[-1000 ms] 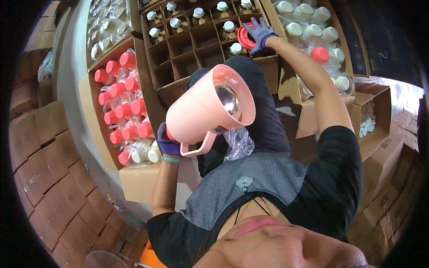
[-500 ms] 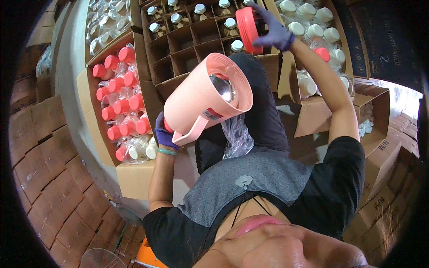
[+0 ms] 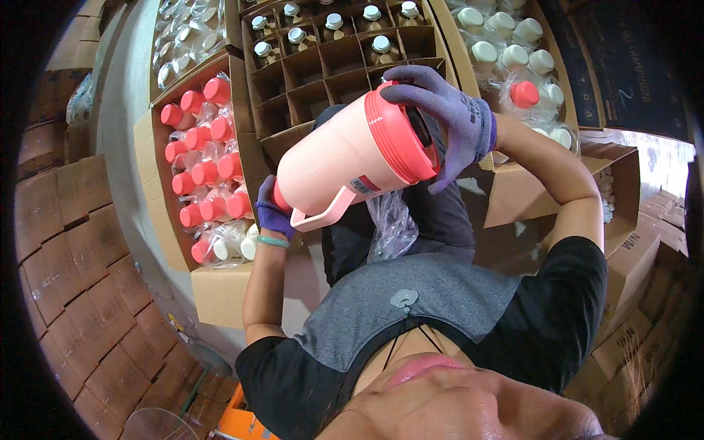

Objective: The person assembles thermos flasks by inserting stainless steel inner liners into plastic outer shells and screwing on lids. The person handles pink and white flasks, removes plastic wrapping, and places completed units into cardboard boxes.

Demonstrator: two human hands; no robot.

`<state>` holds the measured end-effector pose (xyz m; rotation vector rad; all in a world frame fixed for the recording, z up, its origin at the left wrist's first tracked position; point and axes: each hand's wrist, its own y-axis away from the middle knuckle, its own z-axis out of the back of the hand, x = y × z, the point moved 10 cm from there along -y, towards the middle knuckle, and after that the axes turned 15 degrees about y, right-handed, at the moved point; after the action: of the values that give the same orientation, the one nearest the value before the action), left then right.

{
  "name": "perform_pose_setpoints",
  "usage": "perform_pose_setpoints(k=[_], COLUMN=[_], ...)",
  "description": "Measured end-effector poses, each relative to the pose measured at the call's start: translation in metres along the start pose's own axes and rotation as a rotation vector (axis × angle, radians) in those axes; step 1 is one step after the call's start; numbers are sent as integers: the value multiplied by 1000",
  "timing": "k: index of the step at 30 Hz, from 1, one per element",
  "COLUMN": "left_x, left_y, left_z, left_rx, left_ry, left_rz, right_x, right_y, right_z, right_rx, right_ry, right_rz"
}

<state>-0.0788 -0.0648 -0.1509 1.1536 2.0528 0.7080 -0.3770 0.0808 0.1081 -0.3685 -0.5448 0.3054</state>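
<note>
A pale pink insulated jug (image 3: 330,161) with a side handle lies tilted above my lap, its mouth toward the upper right. My gloved left hand (image 3: 271,209) is closed round its red base end. Over the mouth sits a red threaded collar (image 3: 392,139) with a dark opening. My gloved right hand (image 3: 458,121) grips that collar from the far side, fingers spread round its rim. How firmly the collar is seated cannot be told. A crumpled clear plastic bag (image 3: 391,226) hangs below the jug over my legs.
Ahead stands a divided carton (image 3: 312,95) holding several white-capped bottles. To its left is a box of bagged red-capped bottles (image 3: 205,173). White-capped bottles (image 3: 484,53) fill a box at the right. Stacked brown cartons (image 3: 81,242) line the left side.
My right hand has brought the red collar down and toward me onto the jug's mouth, covering the shiny inner liner. The jug has stayed in my left hand, turned slightly.
</note>
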Motion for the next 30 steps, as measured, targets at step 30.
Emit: perform_pose_setpoints(k=[30], left_x=[3], left_y=[5], left_z=[-38], left_rx=[74], left_ry=[-166], left_rz=[19], right_x=[31], right_y=[8], right_z=[2], right_rx=[26], right_ry=[191], right_rz=[294])
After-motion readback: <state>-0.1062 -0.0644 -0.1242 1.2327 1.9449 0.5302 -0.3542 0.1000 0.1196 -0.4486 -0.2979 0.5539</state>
